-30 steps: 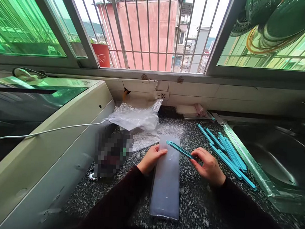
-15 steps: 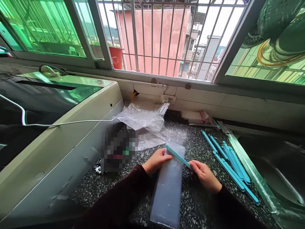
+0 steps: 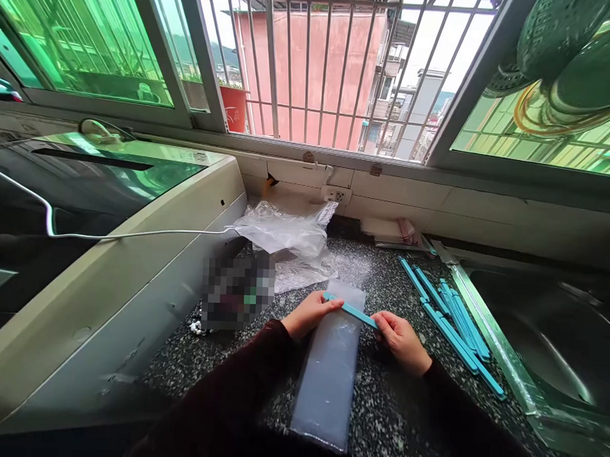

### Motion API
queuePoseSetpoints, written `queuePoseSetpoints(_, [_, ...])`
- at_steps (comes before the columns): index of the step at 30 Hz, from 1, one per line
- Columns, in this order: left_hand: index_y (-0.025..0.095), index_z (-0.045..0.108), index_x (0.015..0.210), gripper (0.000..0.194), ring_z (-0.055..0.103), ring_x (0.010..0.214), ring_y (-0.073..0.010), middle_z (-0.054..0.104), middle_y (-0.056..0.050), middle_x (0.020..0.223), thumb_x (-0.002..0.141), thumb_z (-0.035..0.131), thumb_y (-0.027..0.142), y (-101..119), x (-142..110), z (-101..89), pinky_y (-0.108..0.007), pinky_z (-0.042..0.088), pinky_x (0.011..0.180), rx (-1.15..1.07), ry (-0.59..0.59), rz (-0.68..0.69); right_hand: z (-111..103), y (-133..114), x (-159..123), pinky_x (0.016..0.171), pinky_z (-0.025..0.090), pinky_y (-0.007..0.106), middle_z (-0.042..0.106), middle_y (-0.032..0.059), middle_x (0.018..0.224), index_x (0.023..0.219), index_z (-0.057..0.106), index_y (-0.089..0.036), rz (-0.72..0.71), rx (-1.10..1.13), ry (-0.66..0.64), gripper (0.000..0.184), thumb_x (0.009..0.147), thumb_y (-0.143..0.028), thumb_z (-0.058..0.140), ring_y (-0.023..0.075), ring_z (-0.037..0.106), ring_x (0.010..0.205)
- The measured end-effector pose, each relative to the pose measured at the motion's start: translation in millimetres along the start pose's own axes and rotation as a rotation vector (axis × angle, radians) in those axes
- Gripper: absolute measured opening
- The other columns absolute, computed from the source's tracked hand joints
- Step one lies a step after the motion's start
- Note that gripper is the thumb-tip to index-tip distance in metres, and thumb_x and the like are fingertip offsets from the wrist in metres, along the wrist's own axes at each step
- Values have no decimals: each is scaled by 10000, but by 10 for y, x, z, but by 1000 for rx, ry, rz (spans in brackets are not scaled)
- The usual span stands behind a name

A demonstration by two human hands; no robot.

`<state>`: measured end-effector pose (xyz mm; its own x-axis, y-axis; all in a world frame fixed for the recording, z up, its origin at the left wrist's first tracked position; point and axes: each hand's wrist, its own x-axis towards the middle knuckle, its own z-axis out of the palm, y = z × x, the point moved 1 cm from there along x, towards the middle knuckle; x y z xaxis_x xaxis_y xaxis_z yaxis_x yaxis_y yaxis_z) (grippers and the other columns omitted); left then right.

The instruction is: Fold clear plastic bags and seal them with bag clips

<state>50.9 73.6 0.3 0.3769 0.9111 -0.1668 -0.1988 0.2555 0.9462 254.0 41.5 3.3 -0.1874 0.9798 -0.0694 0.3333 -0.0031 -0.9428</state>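
A light-blue plastic strip (image 3: 355, 311) is stretched between my two hands, slanting down to the right. My left hand (image 3: 312, 314) is closed on its left end, thumb on top. At the other end my right hand (image 3: 401, 340) pinches it between thumb and fingers. Beneath the strip lies a stack of long clear plastic bags (image 3: 327, 382), flat on the speckled counter. Several more blue strips (image 3: 452, 313) lie in a loose pile to the right of my right hand.
Crumpled clear plastic (image 3: 289, 231) lies by the wall, with a blurred dark object (image 3: 237, 293) in front of it. A metal sink (image 3: 546, 330) borders the right. On the left stands a white appliance (image 3: 183, 264) with a white cable (image 3: 134, 236). Packets (image 3: 389, 231) lie at the back.
My left thumb has slid further along the top of the strip, covering more of its left end. Both hands still hold the strip above the bags; the view has shifted slightly.
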Motion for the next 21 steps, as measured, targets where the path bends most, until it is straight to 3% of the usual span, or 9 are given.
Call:
queuePoseSetpoints(5, [122, 608, 610, 314, 456, 466, -97, 542, 20, 503, 503, 735, 388, 128, -23, -100, -225, 333, 490, -232, 229, -4, -44, -56, -15, 437, 327, 223, 544, -6, 577, 803, 591, -162, 51, 242, 58, 555, 680, -696, 501, 85, 419, 459])
queuePoseSetpoints(8, [128, 602, 610, 281, 463, 454, -96, 546, 24, 503, 494, 727, 352, 239, -62, -164, -224, 327, 471, -313, 292, -17, -84, -68, -2, 444, 336, 214, 543, -6, 571, 746, 596, -158, 39, 244, 130, 523, 649, -671, 563, 80, 429, 469])
queuePoseSetpoints(11, [137, 564, 558, 292, 428, 436, -78, 512, 46, 476, 456, 745, 342, 278, -87, -181, -218, 297, 455, -300, 337, -27, -89, -65, 8, 453, 349, 215, 533, -18, 551, 674, 577, -164, 20, 171, 119, 450, 641, -610, 618, 79, 428, 470])
queuePoseSetpoints(15, [145, 526, 542, 323, 387, 430, -65, 474, 60, 463, 466, 742, 374, 235, -85, -165, -218, 263, 451, -208, 312, -39, -72, -66, -4, 481, 395, 235, 535, -16, 563, 687, 563, -169, -60, 116, 99, 415, 678, -584, 596, 99, 468, 502])
queuePoseSetpoints(21, [139, 534, 562, 370, 380, 414, -62, 463, 55, 459, 506, 749, 436, 168, -88, -121, -211, 252, 437, -108, 200, -73, -38, -64, -62, 542, 470, 263, 602, 29, 778, 1000, 574, -185, -311, -69, 157, 417, 672, -422, 675, 115, 513, 565])
